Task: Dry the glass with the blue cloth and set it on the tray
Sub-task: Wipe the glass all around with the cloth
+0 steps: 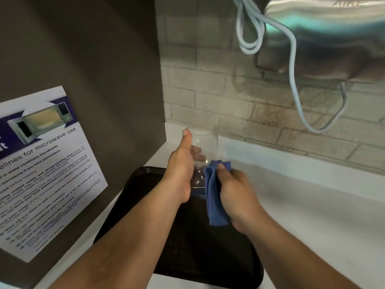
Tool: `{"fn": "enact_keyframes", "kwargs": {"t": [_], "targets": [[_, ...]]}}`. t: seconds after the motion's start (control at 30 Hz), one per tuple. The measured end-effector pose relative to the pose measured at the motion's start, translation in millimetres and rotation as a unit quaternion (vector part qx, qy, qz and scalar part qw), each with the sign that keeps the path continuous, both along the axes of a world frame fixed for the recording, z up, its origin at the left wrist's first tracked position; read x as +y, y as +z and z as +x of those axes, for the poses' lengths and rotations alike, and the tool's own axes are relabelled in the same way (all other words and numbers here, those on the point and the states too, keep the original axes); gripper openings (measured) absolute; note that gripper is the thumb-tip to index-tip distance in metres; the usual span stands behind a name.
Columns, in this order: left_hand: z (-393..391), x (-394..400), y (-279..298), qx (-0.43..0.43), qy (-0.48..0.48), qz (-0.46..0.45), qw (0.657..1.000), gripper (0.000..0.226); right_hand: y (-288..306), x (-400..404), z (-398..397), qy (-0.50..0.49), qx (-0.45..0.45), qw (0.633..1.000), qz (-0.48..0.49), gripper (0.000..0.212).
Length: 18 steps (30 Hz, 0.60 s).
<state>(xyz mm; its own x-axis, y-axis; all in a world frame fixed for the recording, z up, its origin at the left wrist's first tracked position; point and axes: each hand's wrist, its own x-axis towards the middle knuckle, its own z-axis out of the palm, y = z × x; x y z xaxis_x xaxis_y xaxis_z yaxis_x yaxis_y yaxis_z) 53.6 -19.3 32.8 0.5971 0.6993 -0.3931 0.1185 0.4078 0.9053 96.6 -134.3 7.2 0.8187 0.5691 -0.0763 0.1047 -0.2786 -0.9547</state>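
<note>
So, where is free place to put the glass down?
The near part of the black tray, between the two forearms, is bare. So is the white counter right of the right hand. The tray's far end is crowded: left hand, glass, blue cloth.

Clear tall glass, upright, mouth up, held above far end of tray, base not touching it. Blue cloth, folded, bunched, pressed vs glass's lower right side. Black tray w/ textured surface lies flat on white counter.
</note>
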Motion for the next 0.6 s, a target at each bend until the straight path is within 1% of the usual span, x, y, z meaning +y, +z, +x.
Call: {"fn": "enact_keyframes", "kwargs": {"t": [0.07,0.1,0.13,0.17,0.2,0.23,0.33,0.4,0.43,0.47,0.5,0.6], "targets": [[1.0,0.1,-1.2,0.011,0.004,-0.003,1.000,0.073,-4.5,-2.1,-9.6,0.013,-0.142,0.990,-0.012,0.024],[0.8,-1.4,-2.9,0.016,-0.005,-0.005,1.000,0.073,-2.1,-0.8,-12.2,0.011,-0.206,0.979,0.002,0.014],[0.3,-3.6,-5.4,0.015,-0.017,-0.007,1.000,0.073,1.9,1.1,-11.9,0.007,-0.253,0.967,0.019,0.006],[-0.8,-6.5,-7.4,0.008,-0.030,-0.012,0.999,0.073,6.8,3.9,-8.5,-0.002,-0.283,0.958,0.031,0.006],[-2.3,-9.3,-8.9,0.001,-0.039,-0.016,0.999,0.072,12.4,7.1,-1.8,-0.010,-0.288,0.957,0.040,0.009],[-3.5,-11.4,-8.7,-0.005,-0.045,-0.019,0.999,0.072,17.8,10.3,7.3,-0.023,-0.269,0.962,0.047,0.012],[-4.4,-13.4,-5.3,-0.017,-0.047,-0.021,0.999,0.077,23.0,14.5,30.0,-0.053,-0.127,0.989,0.053,0.034],[-3.8,-10.8,-2.5,-0.017,-0.027,-0.014,0.999,0.078,16.5,7.7,25.4,-0.032,-0.039,0.998,0.048,0.040],[-3.2,-8.1,-1.3,-0.016,-0.011,-0.012,1.000,0.076,10.2,2.3,17.7,-0.011,-0.023,0.999,0.037,0.041],[-2.8,-5.5,-0.5,-0.014,0.002,-0.012,1.000,0.074,2.9,-3.4,8.4,0.011,-0.031,0.999,0.024,0.040],[-2.9,-3.5,-0.4,-0.012,0.009,-0.014,1.000,0.073,-4.5,-7.9,-0.3,0.030,-0.066,0.997,0.009,0.035],[-3.7,-3.4,-3.7,-0.007,0.002,-0.030,1.000,0.070,-11.5,-9.4,-20.6,0.042,-0.213,0.976,0.005,0.012]]}}
